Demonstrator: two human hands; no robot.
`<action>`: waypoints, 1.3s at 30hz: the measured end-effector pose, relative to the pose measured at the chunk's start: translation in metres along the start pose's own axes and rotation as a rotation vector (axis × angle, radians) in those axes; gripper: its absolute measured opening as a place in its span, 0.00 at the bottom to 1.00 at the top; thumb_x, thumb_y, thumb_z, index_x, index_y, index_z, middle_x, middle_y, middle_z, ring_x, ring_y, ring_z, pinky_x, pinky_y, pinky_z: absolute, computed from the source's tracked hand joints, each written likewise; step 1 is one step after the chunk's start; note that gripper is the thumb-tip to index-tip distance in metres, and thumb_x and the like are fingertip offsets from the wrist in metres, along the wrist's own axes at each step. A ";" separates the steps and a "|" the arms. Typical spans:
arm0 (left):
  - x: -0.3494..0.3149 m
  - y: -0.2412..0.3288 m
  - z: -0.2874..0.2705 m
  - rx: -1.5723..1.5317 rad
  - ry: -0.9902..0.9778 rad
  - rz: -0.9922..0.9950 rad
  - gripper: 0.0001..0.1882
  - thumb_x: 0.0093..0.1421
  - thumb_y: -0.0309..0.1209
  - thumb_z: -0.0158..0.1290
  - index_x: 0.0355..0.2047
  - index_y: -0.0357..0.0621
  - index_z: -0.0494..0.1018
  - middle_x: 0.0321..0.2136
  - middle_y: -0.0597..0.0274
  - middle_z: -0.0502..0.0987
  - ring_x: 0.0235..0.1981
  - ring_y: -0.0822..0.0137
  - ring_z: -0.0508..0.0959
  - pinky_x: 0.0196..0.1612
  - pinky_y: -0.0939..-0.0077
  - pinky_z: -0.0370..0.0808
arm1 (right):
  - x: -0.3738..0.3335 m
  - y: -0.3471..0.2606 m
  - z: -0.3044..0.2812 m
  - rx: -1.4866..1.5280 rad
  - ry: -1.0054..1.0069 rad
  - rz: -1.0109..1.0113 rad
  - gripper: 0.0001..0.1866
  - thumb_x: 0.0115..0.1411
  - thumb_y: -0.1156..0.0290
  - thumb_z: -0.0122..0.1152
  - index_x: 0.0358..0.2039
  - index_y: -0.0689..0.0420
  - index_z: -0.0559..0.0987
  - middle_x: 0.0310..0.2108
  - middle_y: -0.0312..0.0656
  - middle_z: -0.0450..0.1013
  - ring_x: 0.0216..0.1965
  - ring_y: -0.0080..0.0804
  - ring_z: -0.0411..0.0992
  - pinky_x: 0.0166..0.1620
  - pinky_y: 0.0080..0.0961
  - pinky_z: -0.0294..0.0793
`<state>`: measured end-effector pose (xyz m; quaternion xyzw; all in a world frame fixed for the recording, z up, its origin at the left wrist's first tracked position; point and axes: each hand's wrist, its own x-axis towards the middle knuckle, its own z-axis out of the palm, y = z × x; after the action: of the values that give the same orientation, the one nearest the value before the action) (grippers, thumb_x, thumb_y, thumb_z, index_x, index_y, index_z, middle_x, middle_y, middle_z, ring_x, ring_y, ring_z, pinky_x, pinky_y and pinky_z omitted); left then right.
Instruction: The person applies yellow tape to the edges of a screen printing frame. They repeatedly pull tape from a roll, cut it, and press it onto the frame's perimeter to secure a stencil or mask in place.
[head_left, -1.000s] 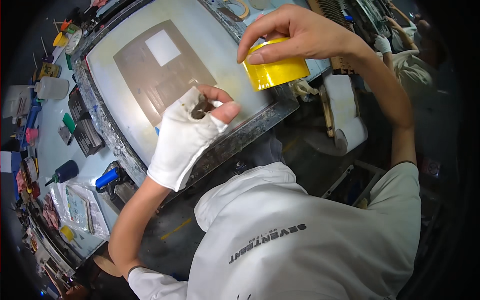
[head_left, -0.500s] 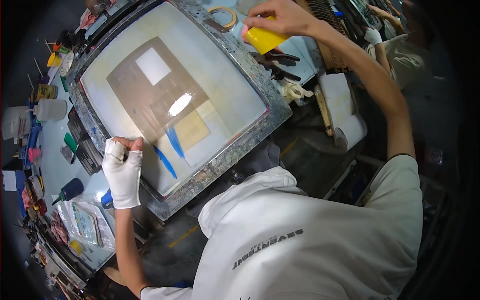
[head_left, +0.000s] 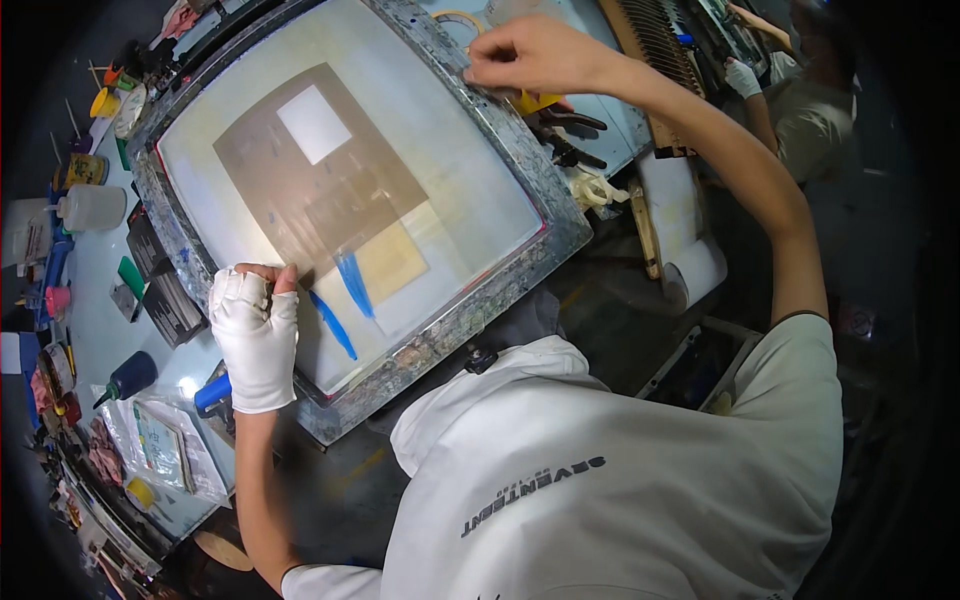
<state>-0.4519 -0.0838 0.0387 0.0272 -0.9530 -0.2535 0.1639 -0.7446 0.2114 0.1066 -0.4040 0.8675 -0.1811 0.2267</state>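
A screen-printing frame (head_left: 395,392) with worn, paint-flecked edges lies tilted before me. Its pale mesh carries a brown rectangle (head_left: 350,165) with a white square opening, and two blue streaks (head_left: 355,285) mark the lower part. My left hand (head_left: 255,335), in a white glove with bare fingertips, is closed around the frame's left edge. Bare, my right hand (head_left: 535,58) has its fingers curled closed at the opposite edge, toward the upper right. Partly hidden beneath that hand is a yellow piece (head_left: 537,102), its full shape not visible.
Dark-handled pliers (head_left: 570,150) and a tape roll (head_left: 458,20) lie right of the frame. Left are black boxes (head_left: 172,305), a dark squeeze bottle (head_left: 130,377), a plastic jug (head_left: 92,208) and a bagged packet (head_left: 165,450). A co-worker's gloved hand (head_left: 742,78) shows upper right.
My right hand has let go of the yellow piece and moved left onto the frame's edge. The bright glare on the mesh is gone, and the frame has shifted slightly.
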 end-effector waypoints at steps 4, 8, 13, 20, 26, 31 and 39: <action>0.001 0.003 -0.001 -0.014 0.007 -0.012 0.08 0.59 0.27 0.64 0.27 0.40 0.75 0.27 0.57 0.76 0.31 0.53 0.74 0.39 0.61 0.70 | -0.007 0.001 0.013 0.169 -0.082 0.046 0.14 0.65 0.63 0.57 0.28 0.62 0.77 0.22 0.42 0.77 0.24 0.28 0.80 0.29 0.25 0.80; 0.000 0.004 -0.001 -0.046 -0.003 -0.048 0.08 0.60 0.27 0.63 0.27 0.41 0.75 0.26 0.57 0.75 0.31 0.54 0.74 0.38 0.62 0.70 | -0.006 -0.007 0.009 0.062 -0.128 0.067 0.15 0.67 0.65 0.56 0.27 0.61 0.75 0.22 0.40 0.76 0.23 0.24 0.80 0.30 0.22 0.79; 0.000 0.005 -0.002 -0.050 -0.002 -0.051 0.08 0.60 0.28 0.63 0.27 0.41 0.75 0.26 0.57 0.75 0.31 0.54 0.74 0.38 0.62 0.70 | 0.004 -0.004 0.013 -0.134 -0.140 -0.077 0.16 0.66 0.63 0.57 0.25 0.62 0.75 0.19 0.39 0.74 0.23 0.24 0.75 0.30 0.28 0.74; 0.005 0.007 -0.006 -0.042 -0.022 -0.030 0.08 0.60 0.28 0.63 0.27 0.40 0.75 0.26 0.56 0.75 0.30 0.54 0.74 0.37 0.62 0.70 | 0.006 0.009 -0.003 -0.169 -0.087 0.000 0.18 0.67 0.56 0.61 0.30 0.59 0.80 0.23 0.37 0.74 0.26 0.26 0.72 0.33 0.26 0.71; 0.016 0.018 -0.026 -0.016 0.012 0.069 0.08 0.59 0.26 0.64 0.27 0.39 0.75 0.26 0.56 0.75 0.31 0.53 0.74 0.36 0.61 0.70 | 0.042 0.015 -0.005 -0.441 0.094 -0.216 0.20 0.63 0.55 0.66 0.44 0.59 0.81 0.43 0.50 0.77 0.47 0.48 0.76 0.52 0.40 0.75; 0.024 0.025 -0.035 0.084 0.148 0.216 0.10 0.53 0.22 0.67 0.29 0.41 0.75 0.27 0.58 0.74 0.31 0.54 0.75 0.37 0.61 0.71 | 0.026 -0.008 0.016 -0.148 -0.028 -0.549 0.21 0.60 0.57 0.71 0.46 0.59 0.80 0.40 0.46 0.77 0.46 0.45 0.76 0.51 0.37 0.75; -0.058 0.049 -0.062 -0.245 -0.300 -0.520 0.08 0.63 0.26 0.62 0.29 0.39 0.76 0.17 0.58 0.72 0.17 0.63 0.71 0.25 0.72 0.68 | -0.068 -0.044 0.042 0.747 -0.513 0.331 0.15 0.68 0.64 0.66 0.29 0.57 0.72 0.12 0.27 0.64 0.11 0.13 0.60 0.16 0.16 0.55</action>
<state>-0.3751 -0.0629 0.0963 0.2121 -0.8901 -0.4008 -0.0465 -0.6560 0.2325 0.1104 -0.1830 0.7119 -0.3361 0.5889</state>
